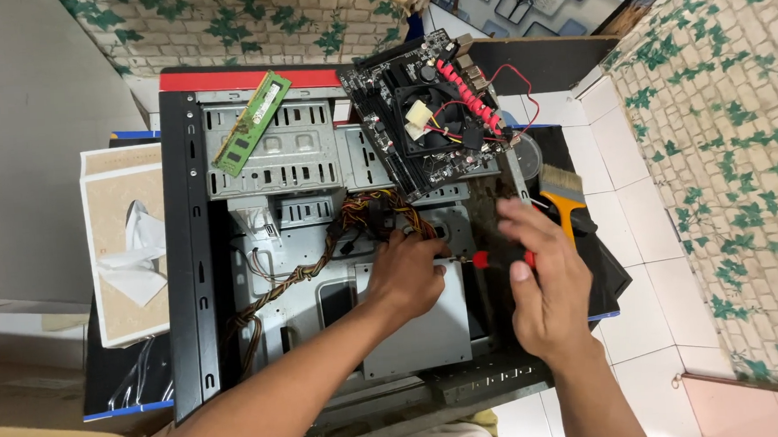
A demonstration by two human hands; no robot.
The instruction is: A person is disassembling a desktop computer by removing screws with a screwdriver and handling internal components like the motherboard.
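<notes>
Tissue box (126,253): far left, lying beside the case, a white tissue sticking out of its slot.
Case (189,258): open black computer case on its side, filling the middle of the view, with a red edge along the far side.
RAM stick (253,123): green, lying slantwise on the grey drive cage at the far left of the case.
Cables (319,259): braided bundle running from the near left of the case up to the far middle, ending just by the left fingers.
Left hand (406,271): reaches in from the near left, palm down on a grey metal plate (423,333) inside the case; fingers curled and close together, tips pressed at the plate's far edge, touching the screwdriver's tip end.
Motherboard (428,113): black, with a fan and red wires, propped on the far right of the case.
Screwdriver (499,258): red handle, lying level between the two hands, its shaft pointing left to the left fingertips.
Right hand (546,281): right of the left hand; thumb and fingers pinch the red handle, index finger stretched out towards the far side.
Brush (566,200): orange handle, pale bristles, on the black mat just beyond the right hand.
</notes>
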